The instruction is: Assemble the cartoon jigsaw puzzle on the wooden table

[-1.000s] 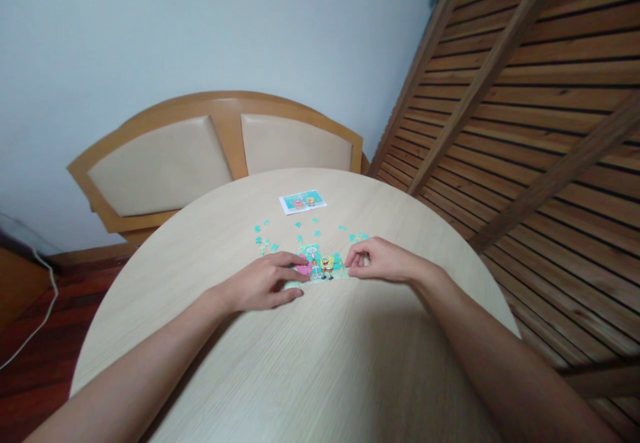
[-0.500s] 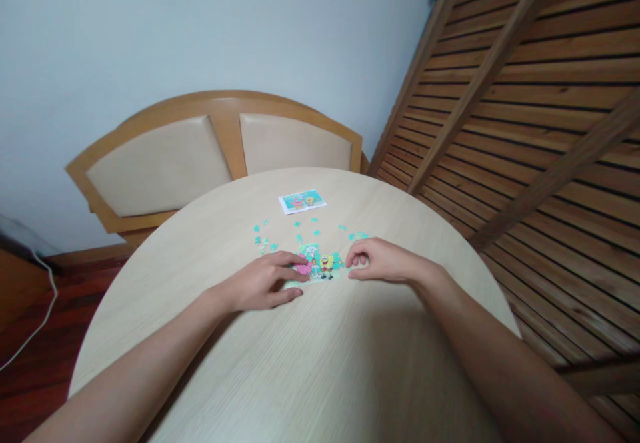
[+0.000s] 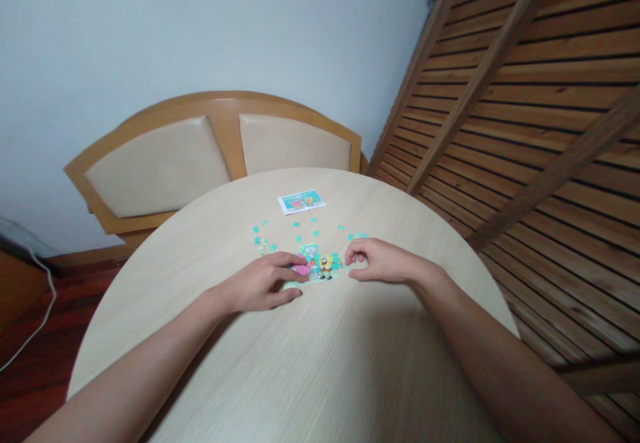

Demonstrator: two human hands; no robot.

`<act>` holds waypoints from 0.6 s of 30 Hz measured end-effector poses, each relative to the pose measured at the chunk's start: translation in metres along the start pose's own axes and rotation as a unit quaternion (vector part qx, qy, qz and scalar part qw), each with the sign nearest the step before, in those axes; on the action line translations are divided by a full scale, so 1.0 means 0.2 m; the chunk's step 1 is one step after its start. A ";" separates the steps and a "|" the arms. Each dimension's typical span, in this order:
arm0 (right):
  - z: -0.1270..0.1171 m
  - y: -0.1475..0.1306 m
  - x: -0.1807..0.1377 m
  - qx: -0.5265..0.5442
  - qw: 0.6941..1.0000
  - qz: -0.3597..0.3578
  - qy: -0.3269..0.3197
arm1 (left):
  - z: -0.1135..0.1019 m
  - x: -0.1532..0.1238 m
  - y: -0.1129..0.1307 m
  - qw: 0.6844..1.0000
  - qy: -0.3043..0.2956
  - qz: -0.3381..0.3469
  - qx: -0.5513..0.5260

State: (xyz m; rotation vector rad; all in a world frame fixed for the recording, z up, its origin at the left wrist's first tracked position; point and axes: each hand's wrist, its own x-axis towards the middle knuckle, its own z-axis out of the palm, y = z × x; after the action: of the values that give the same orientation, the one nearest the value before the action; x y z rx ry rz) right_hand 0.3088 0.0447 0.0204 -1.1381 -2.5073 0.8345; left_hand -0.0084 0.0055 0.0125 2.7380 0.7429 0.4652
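A small, partly joined cartoon jigsaw puzzle lies in the middle of the round wooden table. My left hand rests flat on its left end, fingers stretched out over the pink part. My right hand sits at the puzzle's right end, thumb and fingers curled in a pinch at the edge; what they hold is too small to make out. Several loose teal puzzle pieces are scattered just beyond the hands.
A small reference picture card lies farther back on the table. A wooden bench back with beige cushions stands behind the table. Slatted wooden panels lean at the right. A cable hangs at the left.
My right hand has drawn its fingers slightly tighter at the puzzle's right end. The left hand stays put.
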 end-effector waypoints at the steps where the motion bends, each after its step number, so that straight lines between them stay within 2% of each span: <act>1: 0.00 0.00 0.00 0.003 1.000 0.002 0.001 | 0.00 0.00 0.00 1.000 -0.004 -0.002 0.001; 18: -0.01 -0.02 -0.01 -0.003 1.000 0.013 0.001 | 0.00 0.00 0.00 1.000 -0.012 -0.005 0.007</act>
State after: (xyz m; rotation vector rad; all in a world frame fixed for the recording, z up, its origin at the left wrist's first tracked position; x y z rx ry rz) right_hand 0.3084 0.0429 0.0242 -1.1749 -2.5013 0.8322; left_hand -0.0085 0.0052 0.0128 2.7458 0.7571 0.4266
